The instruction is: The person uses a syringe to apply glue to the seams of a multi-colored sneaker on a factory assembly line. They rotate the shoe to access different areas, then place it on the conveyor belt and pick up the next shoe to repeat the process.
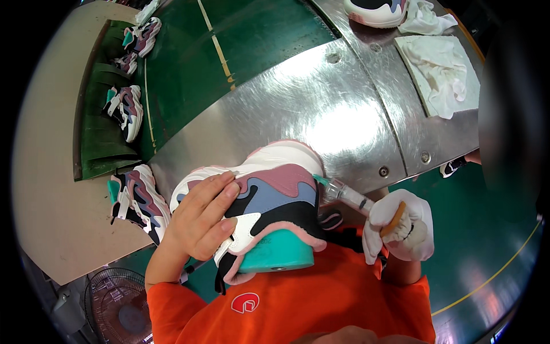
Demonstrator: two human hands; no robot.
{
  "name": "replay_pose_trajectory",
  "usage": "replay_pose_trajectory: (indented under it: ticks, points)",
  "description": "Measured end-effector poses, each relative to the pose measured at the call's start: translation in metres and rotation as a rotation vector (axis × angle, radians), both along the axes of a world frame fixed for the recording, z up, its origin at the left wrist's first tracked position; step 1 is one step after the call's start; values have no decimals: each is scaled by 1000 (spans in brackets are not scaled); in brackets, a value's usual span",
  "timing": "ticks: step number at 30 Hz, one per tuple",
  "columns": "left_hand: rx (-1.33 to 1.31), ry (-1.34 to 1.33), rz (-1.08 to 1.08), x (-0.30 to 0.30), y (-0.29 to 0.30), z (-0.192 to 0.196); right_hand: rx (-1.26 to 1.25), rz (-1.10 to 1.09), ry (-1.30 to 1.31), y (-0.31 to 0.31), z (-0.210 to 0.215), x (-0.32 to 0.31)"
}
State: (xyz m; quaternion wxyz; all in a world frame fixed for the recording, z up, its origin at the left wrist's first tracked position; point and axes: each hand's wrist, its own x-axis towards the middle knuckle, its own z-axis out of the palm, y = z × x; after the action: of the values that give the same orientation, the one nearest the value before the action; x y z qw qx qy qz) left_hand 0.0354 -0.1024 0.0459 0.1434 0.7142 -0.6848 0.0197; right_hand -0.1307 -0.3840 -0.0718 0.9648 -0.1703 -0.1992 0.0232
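A sneaker (281, 186) in white, mauve, blue-grey and black lies tilted on its side in front of my chest. A teal shoe last (281, 252) fills its opening. My bare left hand (203, 221) grips the sneaker, fingers spread across the upper near the laces. In my right hand (404, 226), which wears a white glove, is a clear syringe (348, 196). Its thin teal tip reaches the heel end, by the line between upper and white sole; exact contact is too small to tell. A curved tan strip (393, 219) shows at the gloved fingers, its kind unclear.
A shiny metal worktop (298, 97) spans the middle, beside a green conveyor belt (183, 63). Similar sneakers (140, 198) stand at left, some on a dark green rack (91, 137). A white cloth (438, 74) lies on a pad at right. A fan (117, 307) stands lower left.
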Motion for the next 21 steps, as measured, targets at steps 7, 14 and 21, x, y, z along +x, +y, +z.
replay_pose_trajectory:
  ticks: [7,14,21]
  points:
    - [13,-6,4,-2,1,1,-77,-37,-2,-3,1,-5]
    - [-80,41,-23,1,1,-5,-219,-396,204,10,25,-5]
    - [178,432,217,19,24,-13,-1387,-927,182,27,46,25]
